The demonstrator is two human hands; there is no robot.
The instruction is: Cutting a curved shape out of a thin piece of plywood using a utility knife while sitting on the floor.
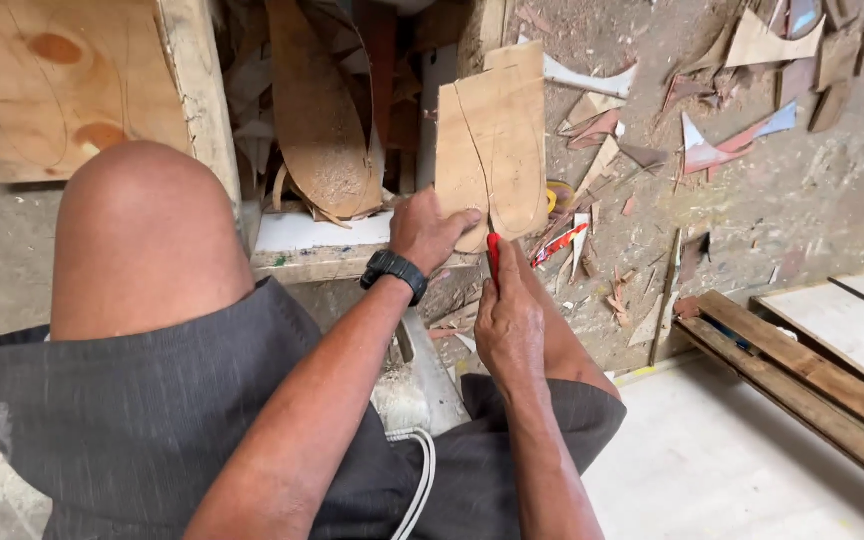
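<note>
Left hand [430,232], fingers curled and pressed onto the lower edge of the tan sheet [492,150] to steady it on the white bench edge [317,235]; right hand [508,318], fingers closed round a red-handled knife [493,252], blade at the marked outline.

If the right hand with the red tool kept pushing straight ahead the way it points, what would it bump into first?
Most likely the tan leather sheet. The right hand points its red-handled cutter up at the sheet's lower edge, which the left hand holds down. Depth is hard to judge, but the tip looks already touching.
</note>
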